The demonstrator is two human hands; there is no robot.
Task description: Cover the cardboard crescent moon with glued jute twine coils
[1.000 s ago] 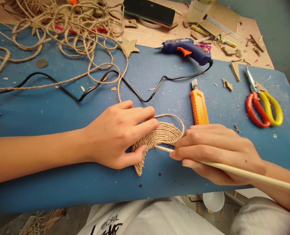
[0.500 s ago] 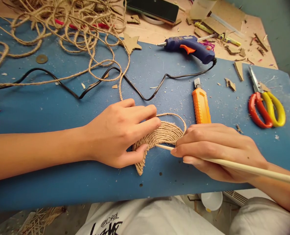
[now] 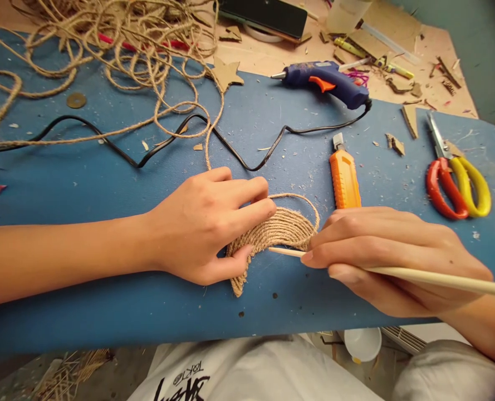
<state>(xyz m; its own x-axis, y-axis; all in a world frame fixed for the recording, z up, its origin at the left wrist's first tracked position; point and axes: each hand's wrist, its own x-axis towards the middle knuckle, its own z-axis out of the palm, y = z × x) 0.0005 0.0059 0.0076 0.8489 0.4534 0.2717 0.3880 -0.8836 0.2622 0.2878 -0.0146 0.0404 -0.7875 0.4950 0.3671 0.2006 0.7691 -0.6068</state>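
Observation:
A crescent-shaped piece covered in rows of jute twine (image 3: pixel 289 227) lies on the blue work surface. My left hand (image 3: pixel 209 225) grips it, with the thumb on the lower edge and the fingers over the top. One loose strand loops above the piece. Between the thumb and fingers of my right hand (image 3: pixel 393 253) is a pale pointed wooden stick (image 3: pixel 439 278). Its tip lies by the inner curve of the crescent. The right end of the crescent is close to my right fingertips and partly hidden.
Tangled jute twine (image 3: pixel 147 33) spreads over the back left, beside a cardboard star (image 3: pixel 226 73). A blue glue gun (image 3: pixel 322 81) trails its black cord (image 3: pixel 247 167) across the table (image 3: pixel 105 312). An orange cutter (image 3: pixel 344 178) and scissors (image 3: pixel 456 184) lie to the right.
My right hand has shifted slightly right with the stick, whose tip has drawn back a little from the crescent's inner edge. My left hand keeps its place on the crescent.

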